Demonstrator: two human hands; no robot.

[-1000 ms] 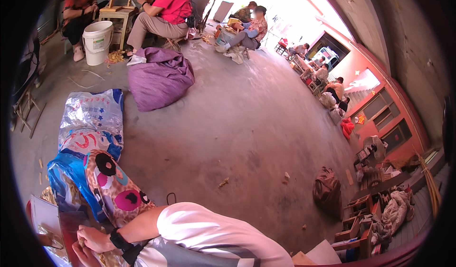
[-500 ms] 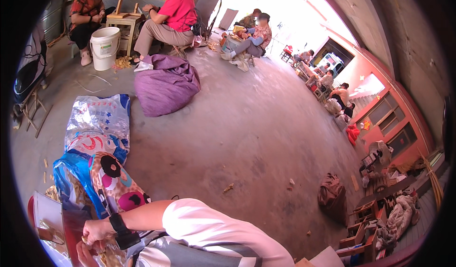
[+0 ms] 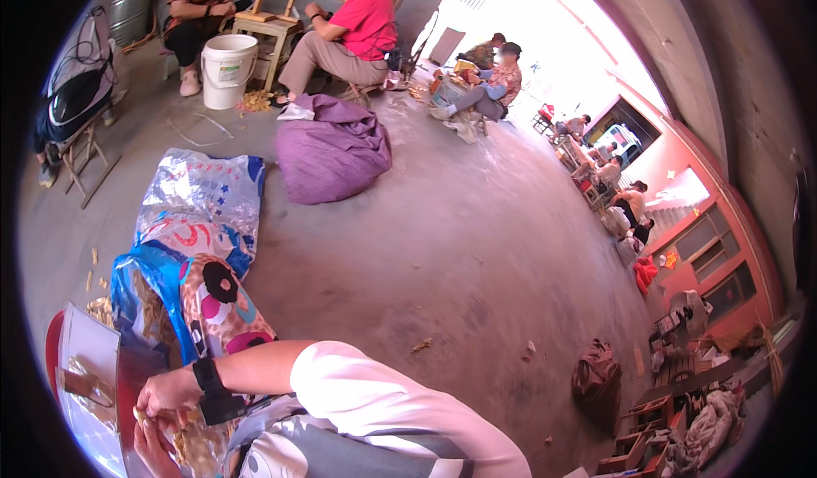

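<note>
At the lower left, my right hand (image 3: pixel 168 391), with a dark band on its wrist, comes in from the right in a white sleeve. Its fingers pinch a small pale piece (image 3: pixel 140 413), too small to name. Just below, my left hand (image 3: pixel 153 446) has its fingertips bunched against the same piece; its palm and forearm are mostly out of the picture. Close by my hands lies a heap of thin tan strips (image 3: pixel 200 444). To their left stands a white panel (image 3: pixel 89 354) with a brown wooden block (image 3: pixel 78 383) on it.
A blue bag (image 3: pixel 128 286) with tan scraps, a patterned cloth (image 3: pixel 217 308) and a silvery sack (image 3: pixel 200 193) lie ahead. Beyond are a purple sack (image 3: pixel 332 150), a white bucket (image 3: pixel 228 74) and seated people. A brown bag (image 3: pixel 596 380) and wooden clutter stand at right.
The view has swung left, so the surroundings sit farther right in the picture. My two hands stay together on the small pale piece, with only slight finger movement.
</note>
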